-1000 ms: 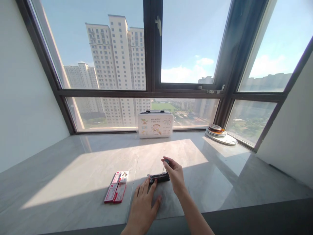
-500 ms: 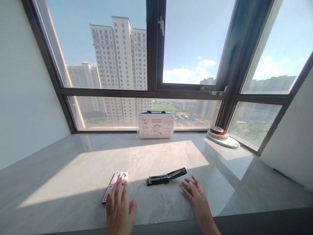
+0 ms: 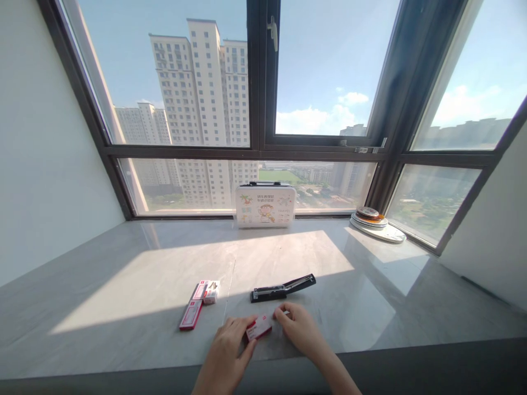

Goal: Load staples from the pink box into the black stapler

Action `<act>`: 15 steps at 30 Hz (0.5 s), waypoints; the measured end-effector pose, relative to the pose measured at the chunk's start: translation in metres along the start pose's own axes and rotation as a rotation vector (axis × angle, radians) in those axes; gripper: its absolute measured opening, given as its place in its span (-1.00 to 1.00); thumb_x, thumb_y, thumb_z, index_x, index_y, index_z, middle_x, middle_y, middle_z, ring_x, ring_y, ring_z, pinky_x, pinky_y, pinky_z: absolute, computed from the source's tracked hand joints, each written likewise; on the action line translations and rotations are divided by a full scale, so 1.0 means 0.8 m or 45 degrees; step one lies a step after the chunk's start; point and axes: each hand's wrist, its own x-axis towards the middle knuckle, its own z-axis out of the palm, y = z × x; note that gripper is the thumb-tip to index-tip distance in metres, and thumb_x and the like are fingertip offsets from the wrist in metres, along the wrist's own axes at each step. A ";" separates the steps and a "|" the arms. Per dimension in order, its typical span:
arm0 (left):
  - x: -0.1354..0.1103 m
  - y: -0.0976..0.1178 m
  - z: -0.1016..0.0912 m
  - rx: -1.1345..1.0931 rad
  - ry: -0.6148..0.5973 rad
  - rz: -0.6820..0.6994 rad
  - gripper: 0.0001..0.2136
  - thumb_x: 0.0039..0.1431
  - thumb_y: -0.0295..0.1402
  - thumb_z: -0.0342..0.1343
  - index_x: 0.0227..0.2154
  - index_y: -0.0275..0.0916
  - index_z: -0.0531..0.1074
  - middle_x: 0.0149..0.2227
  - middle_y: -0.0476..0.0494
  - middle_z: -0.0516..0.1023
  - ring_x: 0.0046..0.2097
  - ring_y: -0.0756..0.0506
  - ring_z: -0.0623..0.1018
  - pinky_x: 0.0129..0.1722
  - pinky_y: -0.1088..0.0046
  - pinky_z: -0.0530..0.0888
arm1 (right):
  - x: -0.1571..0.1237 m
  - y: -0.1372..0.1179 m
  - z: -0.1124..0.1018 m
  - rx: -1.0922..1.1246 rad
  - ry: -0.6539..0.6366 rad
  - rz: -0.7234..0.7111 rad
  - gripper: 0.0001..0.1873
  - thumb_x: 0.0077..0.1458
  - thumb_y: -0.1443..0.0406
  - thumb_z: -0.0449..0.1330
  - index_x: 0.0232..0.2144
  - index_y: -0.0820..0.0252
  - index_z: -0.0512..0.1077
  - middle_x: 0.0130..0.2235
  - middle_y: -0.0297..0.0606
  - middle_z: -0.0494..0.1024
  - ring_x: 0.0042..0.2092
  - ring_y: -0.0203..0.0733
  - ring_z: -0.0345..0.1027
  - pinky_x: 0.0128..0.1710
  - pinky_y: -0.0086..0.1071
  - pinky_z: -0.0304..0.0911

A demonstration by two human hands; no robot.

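Note:
My left hand (image 3: 228, 351) grips a small red-and-white staple box (image 3: 259, 328) between thumb and fingers, just above the counter's near edge. Close to the box's right end is my right hand (image 3: 298, 326), its thumb and fingertips drawn together with nothing visible in them. Beyond both hands lies a black stapler (image 3: 284, 288), its top arm swung up to the right. Farther left, a flat pink-and-white box (image 3: 191, 315) lies end to end with another one, and a small white box (image 3: 212, 292) with a picture on it sits against them.
A white cartoon-printed case (image 3: 265, 207) with a black handle stands against the window. Stacked plates or lids (image 3: 373, 225) sit in the back right corner. The marble counter (image 3: 135, 340) ends at a near edge below my hands.
My left hand has taken a box from the group at left and brought it right. My right hand has moved left toward it, its fingers closing. The view has shifted slightly.

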 end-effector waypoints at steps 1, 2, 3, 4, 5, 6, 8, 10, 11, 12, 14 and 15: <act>0.011 0.011 0.002 -0.062 -0.035 -0.005 -0.63 0.24 -0.32 0.07 0.11 -0.01 0.45 0.04 -0.10 0.56 0.08 -0.18 0.50 0.13 0.24 0.45 | 0.005 -0.001 0.001 0.029 -0.026 0.005 -0.64 0.18 0.06 0.12 -0.47 0.16 0.51 -0.56 -0.36 0.46 -0.48 -0.26 0.30 -0.49 -0.45 0.03; 0.021 0.020 0.004 -0.111 -0.057 -0.005 -0.62 0.22 -0.33 0.09 0.11 -0.02 0.45 0.04 -0.09 0.56 0.08 -0.18 0.50 0.13 0.25 0.45 | 0.010 0.000 0.001 0.050 -0.052 0.008 -0.63 0.17 0.06 0.14 -0.52 0.18 0.49 -0.57 -0.35 0.46 -0.48 -0.27 0.29 -0.49 -0.46 0.03; 0.030 0.026 0.006 -0.146 -0.066 0.000 -0.61 0.19 -0.34 0.11 0.10 -0.02 0.45 0.04 -0.08 0.56 0.09 -0.18 0.49 0.14 0.26 0.43 | 0.015 0.002 -0.002 0.064 -0.078 0.011 -0.63 0.15 0.07 0.16 -0.54 0.19 0.48 -0.57 -0.36 0.45 -0.49 -0.28 0.27 -0.49 -0.46 0.03; 0.036 0.029 0.008 -0.169 -0.067 0.006 -0.61 0.17 -0.35 0.14 0.08 -0.03 0.46 0.04 -0.07 0.56 0.09 -0.17 0.49 0.15 0.27 0.43 | 0.018 0.006 -0.007 0.071 -0.099 0.014 -0.63 0.14 0.08 0.17 -0.56 0.20 0.47 -0.58 -0.37 0.43 -0.50 -0.29 0.25 -0.49 -0.47 0.03; 0.041 0.030 0.009 -0.185 -0.062 0.011 -0.62 0.15 -0.35 0.16 0.05 -0.03 0.47 0.03 -0.06 0.56 0.09 -0.17 0.49 0.14 0.28 0.42 | 0.021 0.012 -0.013 0.071 -0.112 0.020 -0.63 0.14 0.08 0.18 -0.57 0.21 0.46 -0.59 -0.37 0.42 -0.51 -0.31 0.23 -0.50 -0.46 0.02; 0.043 0.029 0.010 -0.197 -0.053 0.011 -0.63 0.14 -0.35 0.18 0.03 -0.04 0.48 0.01 -0.06 0.57 0.08 -0.16 0.49 0.14 0.29 0.42 | 0.024 0.019 -0.020 0.066 -0.114 0.028 -0.62 0.14 0.08 0.17 -0.56 0.21 0.46 -0.60 -0.38 0.41 -0.52 -0.31 0.21 -0.50 -0.46 0.00; 0.044 0.024 0.011 -0.218 -0.025 -0.001 -0.67 0.12 -0.35 0.20 -0.02 -0.06 0.50 -0.03 -0.06 0.58 0.05 -0.16 0.50 0.11 0.30 0.43 | 0.025 0.034 -0.035 0.045 -0.108 0.048 -0.61 0.16 0.07 0.16 -0.55 0.21 0.46 -0.61 -0.39 0.39 -0.53 -0.32 0.19 -0.51 -0.45 -0.02; 0.041 0.019 0.010 -0.241 0.001 -0.008 -0.68 0.13 -0.34 0.20 -0.02 -0.06 0.50 -0.04 -0.06 0.57 0.04 -0.16 0.51 0.10 0.30 0.43 | 0.022 0.045 -0.049 0.019 -0.094 0.068 -0.62 0.15 0.06 0.17 -0.53 0.21 0.46 -0.61 -0.39 0.40 -0.53 -0.30 0.20 -0.51 -0.44 -0.03; 0.040 0.018 0.010 -0.249 0.010 -0.009 -0.66 0.13 -0.34 0.20 0.00 -0.06 0.49 -0.03 -0.07 0.57 0.04 -0.16 0.50 0.10 0.30 0.42 | 0.019 0.047 -0.055 -0.015 -0.070 0.072 -0.64 0.14 0.06 0.19 -0.51 0.21 0.46 -0.60 -0.38 0.40 -0.52 -0.29 0.22 -0.50 -0.44 -0.03; 0.039 0.017 0.010 -0.254 0.016 -0.011 -0.63 0.13 -0.34 0.20 0.03 -0.05 0.48 -0.02 -0.07 0.56 0.05 -0.16 0.50 0.11 0.29 0.42 | 0.017 0.045 -0.060 -0.066 -0.034 0.069 -0.66 0.13 0.06 0.21 -0.48 0.21 0.46 -0.60 -0.39 0.41 -0.52 -0.28 0.24 -0.50 -0.44 -0.02; 0.038 0.017 0.010 -0.259 0.014 -0.017 -0.59 0.13 -0.33 0.20 0.07 -0.04 0.46 -0.01 -0.08 0.56 0.05 -0.17 0.50 0.11 0.28 0.41 | 0.012 0.031 -0.067 -0.208 0.051 0.009 -0.71 0.13 0.08 0.23 -0.39 0.20 0.50 -0.60 -0.40 0.42 -0.52 -0.26 0.27 -0.49 -0.43 -0.02; 0.038 0.017 0.011 -0.260 0.010 -0.020 -0.58 0.13 -0.33 0.20 0.08 -0.04 0.46 -0.01 -0.08 0.56 0.05 -0.17 0.50 0.11 0.28 0.42 | 0.010 0.019 -0.068 -0.288 0.071 -0.052 -0.73 0.14 0.09 0.23 -0.34 0.19 0.52 -0.59 -0.40 0.44 -0.51 -0.26 0.28 -0.48 -0.42 -0.02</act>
